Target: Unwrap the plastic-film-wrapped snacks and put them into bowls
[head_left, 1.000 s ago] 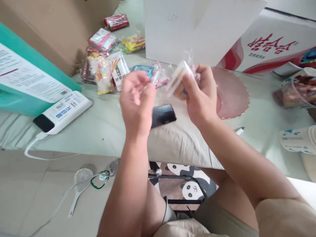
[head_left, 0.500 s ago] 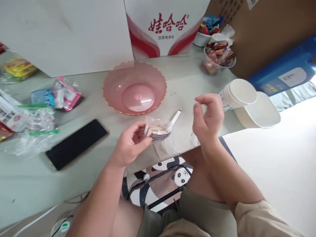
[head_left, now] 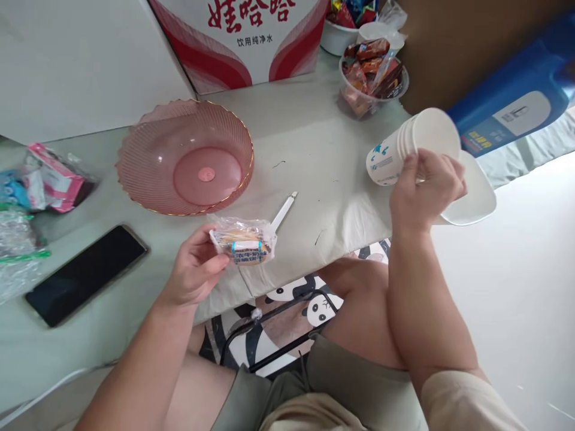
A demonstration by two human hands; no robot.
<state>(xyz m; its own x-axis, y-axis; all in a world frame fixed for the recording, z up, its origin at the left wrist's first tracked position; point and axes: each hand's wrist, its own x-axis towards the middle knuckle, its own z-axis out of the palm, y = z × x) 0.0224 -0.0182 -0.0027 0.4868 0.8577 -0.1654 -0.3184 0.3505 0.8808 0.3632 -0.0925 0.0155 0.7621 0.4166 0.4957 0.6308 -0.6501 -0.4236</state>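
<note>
My left hand (head_left: 197,263) pinches a biscuit packet (head_left: 247,245) by its left end. The packet is clear plastic with blue print, and round biscuits show inside. My right hand (head_left: 426,188) is closed, its thumb and fingers at the rim of a stack of white paper cups (head_left: 390,155). Whether it grips the rim or has a small scrap between the fingers is hidden. Just past the packet lies a slim white tool (head_left: 284,209) with a dark tip. Behind the left hand sits a ribbed pink bowl (head_left: 148,173) with a gold rim.
A black phone (head_left: 85,275) and wrapped snacks (head_left: 58,179) lie on the left. A white tub (head_left: 476,203) stands beside the cups. At the back are a clear tub of snacks (head_left: 372,78), a red and white carton (head_left: 247,54) and a blue jug (head_left: 503,96).
My right hand has moved right to the cups' rim. My left hand still holds the biscuit packet, with its printed side now facing me more. The view has shifted to the right.
</note>
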